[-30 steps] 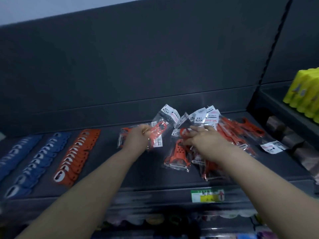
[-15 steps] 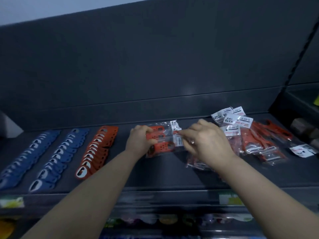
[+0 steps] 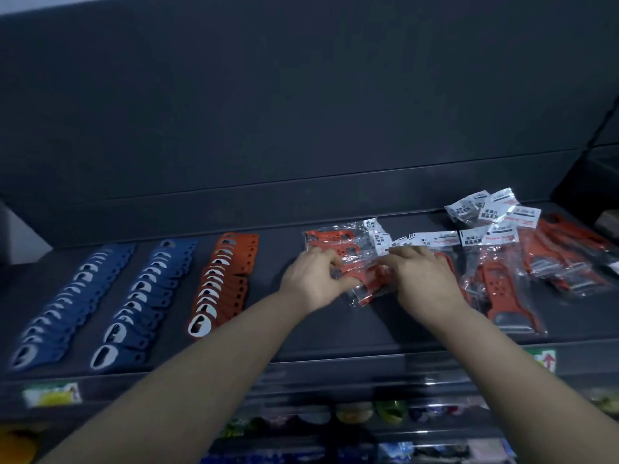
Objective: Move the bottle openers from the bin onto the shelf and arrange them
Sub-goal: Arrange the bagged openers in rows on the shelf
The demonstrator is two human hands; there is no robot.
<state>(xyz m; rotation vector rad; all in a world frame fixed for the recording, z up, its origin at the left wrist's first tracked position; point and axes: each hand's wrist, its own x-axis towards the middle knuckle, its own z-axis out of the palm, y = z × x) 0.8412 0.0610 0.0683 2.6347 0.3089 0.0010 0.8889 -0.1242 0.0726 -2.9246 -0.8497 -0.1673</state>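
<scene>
A dark grey shelf (image 3: 284, 329) with a plain dark back panel (image 3: 301, 112) filled the view, dimly lit. Along its left part lay two overlapping rows of blue bottle openers (image 3: 147, 296), running from the back toward the front edge, and just beside them one like row of orange bottle openers (image 3: 224, 279). Near the middle of the shelf, a small stack of bagged red openers (image 3: 338, 239) in clear plastic with white labels lay flat. The left hand (image 3: 311, 279) had its fingers curled onto the near left end of that stack, pinching the plastic. The right hand (image 3: 422, 276) lay over the stack's right end, knuckles up, with its fingertips pinching the bags by the white labels. Both bare forearms reached in from the bottom of the view. To the right, a loose pile of more bags (image 3: 536, 249) lay spread out, labels toward the back. A blurred price tag (image 3: 52, 393) sat on the shelf's front edge, and blurred coloured goods (image 3: 351, 411) showed on a lower level.
</scene>
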